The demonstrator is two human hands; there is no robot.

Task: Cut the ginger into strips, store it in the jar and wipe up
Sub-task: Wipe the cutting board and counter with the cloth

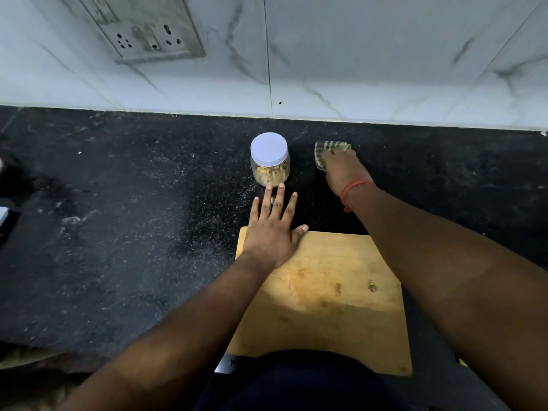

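Note:
A clear jar (269,167) with a white lid stands on the black counter (118,232), holding pale ginger strips. My left hand (272,229) lies flat with straight fingers, palm on the far left corner of the wooden cutting board (326,298), fingertips just short of the jar. My right hand (344,170) is to the right of the jar and presses on a checked green cloth (327,148) on the counter; its fingers are hidden beneath it, so whether they curl into the cloth is unclear.
A white marble wall (355,69) with a socket plate (142,28) rises behind the counter. Pale specks dust the counter left of the board. A dark object (6,221) sits at the far left edge. My dark clothing fills the bottom.

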